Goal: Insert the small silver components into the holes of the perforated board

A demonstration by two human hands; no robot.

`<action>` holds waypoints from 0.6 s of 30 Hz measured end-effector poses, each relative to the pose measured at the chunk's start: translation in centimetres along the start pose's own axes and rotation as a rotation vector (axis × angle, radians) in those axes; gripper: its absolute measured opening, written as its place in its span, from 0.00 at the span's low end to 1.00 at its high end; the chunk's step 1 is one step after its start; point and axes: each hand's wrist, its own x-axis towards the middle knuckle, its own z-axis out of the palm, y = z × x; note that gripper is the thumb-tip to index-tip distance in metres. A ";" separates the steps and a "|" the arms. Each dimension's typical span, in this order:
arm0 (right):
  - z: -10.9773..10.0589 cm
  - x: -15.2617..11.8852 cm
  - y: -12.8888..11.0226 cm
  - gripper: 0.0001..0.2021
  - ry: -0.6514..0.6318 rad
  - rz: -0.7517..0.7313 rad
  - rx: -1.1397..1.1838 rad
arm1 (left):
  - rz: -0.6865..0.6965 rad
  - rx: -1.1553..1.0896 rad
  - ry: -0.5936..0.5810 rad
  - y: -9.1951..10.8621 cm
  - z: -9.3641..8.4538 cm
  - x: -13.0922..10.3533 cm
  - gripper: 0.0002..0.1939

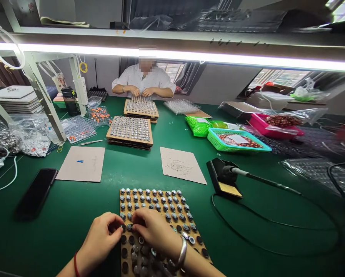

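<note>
In front of me lies a brown board [189,225] with rows of small round parts. Those in the far rows have silvery-grey caps, while several nearer ones are plain black discs [124,252]. My left hand [100,234] is at the board's left edge, thumb and forefinger pinched at a small round part [123,227]. Reaching over the board from the right, my right hand [156,229] has its fingers bent together close to the same row. What its fingertips hold, if anything, is hidden. Loose silvery caps [191,240] lie among the discs near my right wrist.
A soldering iron [255,179] rests in its stand at right, its cable looping over the green table. Cardboard sheets [182,165], a phone [36,194], stacked filled boards [130,130] and a green basket [238,140] lie around. Opposite, a co-worker [145,80] handles another board.
</note>
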 end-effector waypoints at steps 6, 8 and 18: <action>-0.7 -0.5 0.4 0.08 0.015 0.003 0.018 | 0.051 0.038 -0.007 0.2 0.1 -0.4 0.11; -0.7 -0.6 0.8 0.08 0.039 0.020 0.013 | 0.057 0.039 -0.006 0.3 0.0 -0.5 0.10; -1.5 -1.4 2.5 0.12 0.078 -0.032 0.049 | 0.052 0.018 -0.011 0.1 -0.3 -0.7 0.11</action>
